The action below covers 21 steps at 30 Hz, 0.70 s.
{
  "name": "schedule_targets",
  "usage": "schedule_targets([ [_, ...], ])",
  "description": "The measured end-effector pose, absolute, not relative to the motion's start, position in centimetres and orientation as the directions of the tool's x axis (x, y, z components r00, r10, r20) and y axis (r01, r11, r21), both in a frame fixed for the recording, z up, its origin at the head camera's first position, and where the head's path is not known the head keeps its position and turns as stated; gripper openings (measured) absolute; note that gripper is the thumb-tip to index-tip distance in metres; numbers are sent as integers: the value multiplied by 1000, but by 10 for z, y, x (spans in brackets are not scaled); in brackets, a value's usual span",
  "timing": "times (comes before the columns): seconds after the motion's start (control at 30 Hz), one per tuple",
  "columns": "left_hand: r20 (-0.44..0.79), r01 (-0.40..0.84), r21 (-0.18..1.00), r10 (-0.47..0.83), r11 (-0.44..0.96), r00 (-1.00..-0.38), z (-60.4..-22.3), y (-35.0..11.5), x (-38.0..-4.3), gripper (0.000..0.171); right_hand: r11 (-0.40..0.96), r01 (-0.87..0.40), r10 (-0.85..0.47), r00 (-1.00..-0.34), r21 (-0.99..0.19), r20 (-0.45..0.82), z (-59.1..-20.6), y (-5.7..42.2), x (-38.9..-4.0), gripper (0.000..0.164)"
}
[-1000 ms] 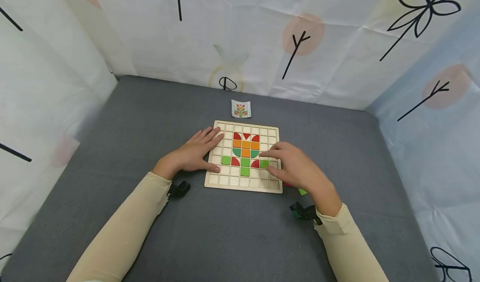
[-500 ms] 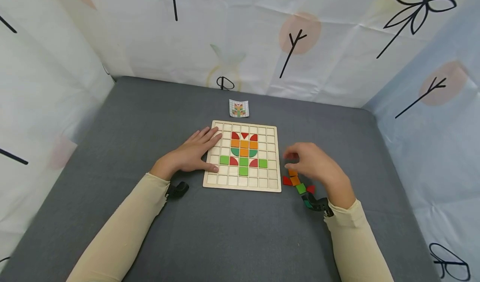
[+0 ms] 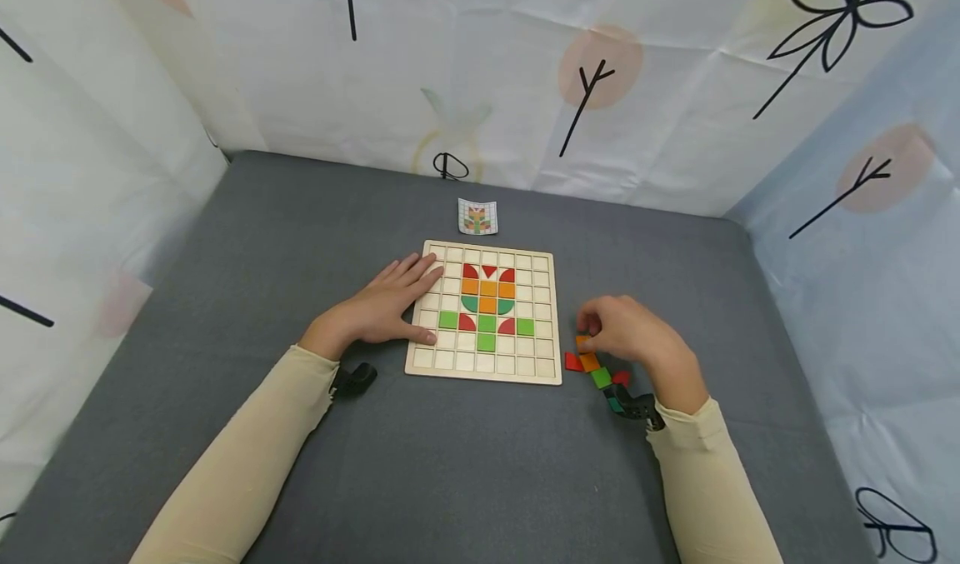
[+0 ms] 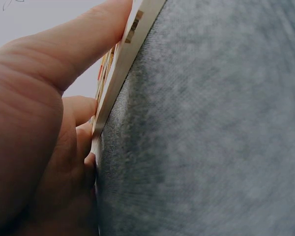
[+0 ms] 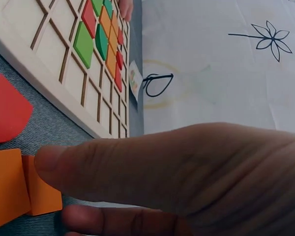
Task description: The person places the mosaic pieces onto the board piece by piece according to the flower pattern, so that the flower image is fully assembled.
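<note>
My left hand (image 3: 384,306) lies spread on the left edge of a wooden grid board (image 3: 450,360), thumb and fingertips resting on it; the left wrist view shows the thumb (image 4: 83,39) over the board's side. Coloured tiles sit in the board's middle cells: red, orange, teal and bright green, such as the green square (image 3: 487,342). Right of the board, my right hand (image 3: 633,331) pinches an orange tile (image 5: 45,191) between thumb and index finger. That tile touches or overlaps a second orange tile (image 5: 7,187); fingers partly hide it.
Beside the board lie a red tile (image 3: 573,361), a green tile (image 3: 601,377) and another red piece (image 3: 621,377), near the right wrist strap. A small pattern card (image 3: 477,217) stands beyond the board. Printed cloth (image 3: 510,89) walls the grey table (image 3: 465,464).
My right hand has left the board for the loose tiles on the right, then lowered its fingers onto an orange one. The left hand stays on the board.
</note>
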<state>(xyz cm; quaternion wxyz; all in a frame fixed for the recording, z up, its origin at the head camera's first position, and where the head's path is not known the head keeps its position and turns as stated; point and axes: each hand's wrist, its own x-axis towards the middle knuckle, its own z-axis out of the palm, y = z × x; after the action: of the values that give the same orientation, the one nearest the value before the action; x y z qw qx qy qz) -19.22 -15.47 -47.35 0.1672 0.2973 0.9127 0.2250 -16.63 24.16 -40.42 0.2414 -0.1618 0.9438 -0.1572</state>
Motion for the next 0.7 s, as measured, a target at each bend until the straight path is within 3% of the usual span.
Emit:
schedule_targets([
  [0.43, -172, 467, 510, 617, 723, -768, -473, -155, -193, 116, 887, -216, -381, -841, -407, -384, -414, 248, -174, 10],
  [0.7, -166, 468, 522, 623, 713, -764, -473, -155, -192, 116, 891, -232, -389, -834, -389, -392, -415, 249, -172, 20],
])
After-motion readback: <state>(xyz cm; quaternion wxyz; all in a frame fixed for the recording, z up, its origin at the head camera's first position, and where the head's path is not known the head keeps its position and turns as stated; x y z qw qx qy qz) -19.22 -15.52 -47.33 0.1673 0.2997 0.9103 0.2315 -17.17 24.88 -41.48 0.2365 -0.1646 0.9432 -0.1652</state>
